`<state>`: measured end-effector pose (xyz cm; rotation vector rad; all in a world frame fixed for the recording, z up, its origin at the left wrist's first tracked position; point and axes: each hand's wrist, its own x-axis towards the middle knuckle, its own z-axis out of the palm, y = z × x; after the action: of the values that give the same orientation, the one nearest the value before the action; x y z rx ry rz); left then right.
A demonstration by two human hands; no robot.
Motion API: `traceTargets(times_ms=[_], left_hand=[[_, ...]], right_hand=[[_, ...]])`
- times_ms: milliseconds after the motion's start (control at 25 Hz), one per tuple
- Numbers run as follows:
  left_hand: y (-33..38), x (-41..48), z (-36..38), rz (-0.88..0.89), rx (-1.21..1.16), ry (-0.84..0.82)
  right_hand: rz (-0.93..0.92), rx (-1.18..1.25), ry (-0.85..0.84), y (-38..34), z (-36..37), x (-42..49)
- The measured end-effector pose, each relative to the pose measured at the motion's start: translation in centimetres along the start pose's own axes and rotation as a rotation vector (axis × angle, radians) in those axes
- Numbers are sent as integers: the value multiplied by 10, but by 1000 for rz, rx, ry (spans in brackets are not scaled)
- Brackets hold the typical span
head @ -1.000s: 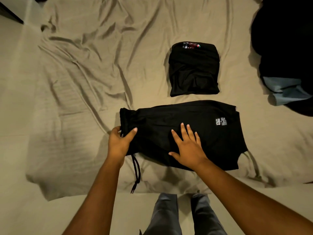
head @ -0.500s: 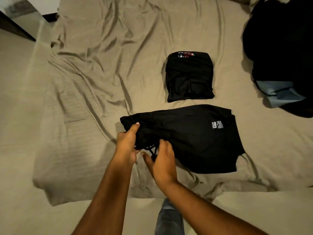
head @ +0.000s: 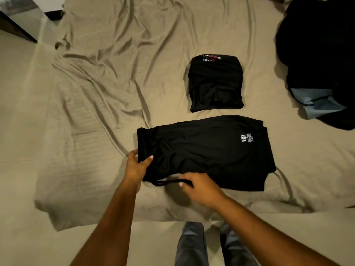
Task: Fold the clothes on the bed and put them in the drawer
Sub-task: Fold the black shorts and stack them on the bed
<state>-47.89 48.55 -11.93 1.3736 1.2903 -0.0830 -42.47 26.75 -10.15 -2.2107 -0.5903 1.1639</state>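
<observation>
Two hands hold the black shorts (head: 207,150): left hand (head: 136,167) pinches waistband (head: 143,141), right hand (head: 201,189) pinches drawstring (head: 169,182).

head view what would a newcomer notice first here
The black shorts lie flat on the tan bed sheet, left hand gripping their waistband corner, right hand holding the drawstring. Beyond them lies a folded black garment; a dark clothes pile sits far right.

Bedsheet (head: 115,73): plain tan. Shorts (head: 207,152): black, with a white printed label (head: 246,139). Folded garment (head: 215,87): black, possibly a red-and-white print at its far edge. Pile (head: 317,45) at the bed's right edge: black and grey-blue.
</observation>
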Motion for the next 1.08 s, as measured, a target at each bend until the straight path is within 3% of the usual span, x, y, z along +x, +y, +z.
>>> traceTargets(times_ms=[160, 280, 400, 480, 560, 640, 720, 760, 920, 1080], left_hand=[[-26, 7, -7, 25, 11, -7], [-30, 8, -1, 107, -32, 79], [-29, -2, 9, 159, -39, 173], [-27, -12, 18, 213, 38, 230], [-30, -22, 31, 342, 124, 233], [-31, -35, 49, 511, 219, 35], [-30, -44, 62, 594, 333, -186], [-28, -44, 66, 592, 329, -193], [-26, -24, 73, 362, 200, 61], [-29, -7, 87, 90, 275, -49]], right_hand=[[-118, -118, 204, -5, -31, 45], [-200, -295, 237, -20, -26, 88], [-149, -455, 451, -21, -13, 94], [-85, -251, 464, -18, -1, 80], [45, 144, 241, -17, 7, 67], [160, 684, 78, -16, 7, 61], [300, 1003, 133, -8, 2, 67], [358, 1002, 196, -2, -1, 71], [373, 669, 284, 15, -4, 72], [292, 851, 413, 22, -9, 62]])
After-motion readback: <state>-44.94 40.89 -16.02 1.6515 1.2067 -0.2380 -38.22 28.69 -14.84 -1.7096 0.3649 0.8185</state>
